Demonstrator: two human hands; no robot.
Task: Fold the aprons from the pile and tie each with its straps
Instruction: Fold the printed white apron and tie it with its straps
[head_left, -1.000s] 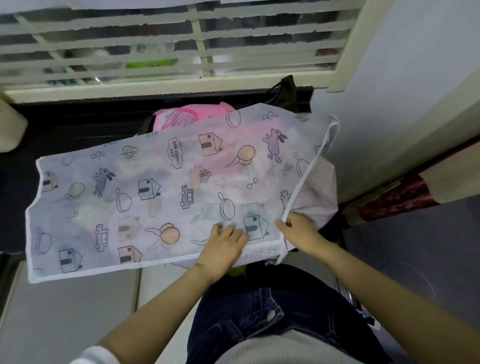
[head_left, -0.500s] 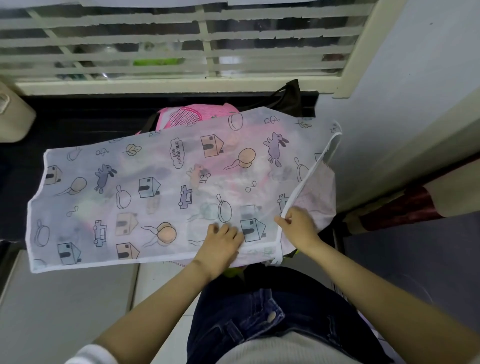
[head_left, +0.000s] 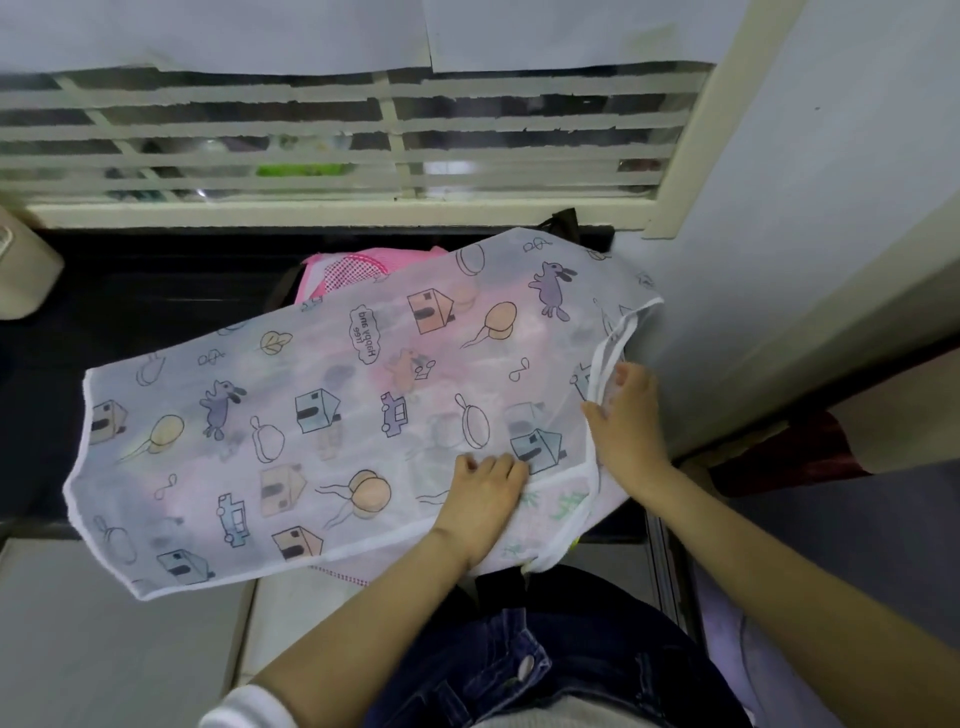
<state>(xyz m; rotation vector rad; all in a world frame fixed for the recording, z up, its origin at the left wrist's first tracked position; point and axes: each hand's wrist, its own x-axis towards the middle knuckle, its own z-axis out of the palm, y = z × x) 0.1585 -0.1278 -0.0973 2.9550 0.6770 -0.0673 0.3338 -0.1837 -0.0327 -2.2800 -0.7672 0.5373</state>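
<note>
Head view: the printed apron (head_left: 337, 415), a thin white see-through one with houses, cars and rabbits on it, lies spread sideways over the pile, just below the louvred window (head_left: 311, 150). A pink apron (head_left: 358, 267) from the pile shows past its far edge, and other colours show faintly through the cloth. Its left end hangs out over the dark ledge (head_left: 156, 291) and the pale tiles (head_left: 104, 649).

The left hand (head_left: 480, 491) lies flat on the cloth near the near hem. Its grip is wide and holds nothing. Most likely it serves as an anchor, so the slippery sheet does not slide off the heap while the other end is worked.

The right hand (head_left: 626, 415) is at the apron's right edge, close to the wall (head_left: 805, 208). Its grip is closed, with the thumb on top and the fingers tucked under, holding the white strap (head_left: 615, 353) where it runs along that edge. Taking the hem there probably serves to bring that end over for a first fold, with the strap kept in reach for tying.

The fold looks barely begun, as the apron lies almost fully open.
</note>
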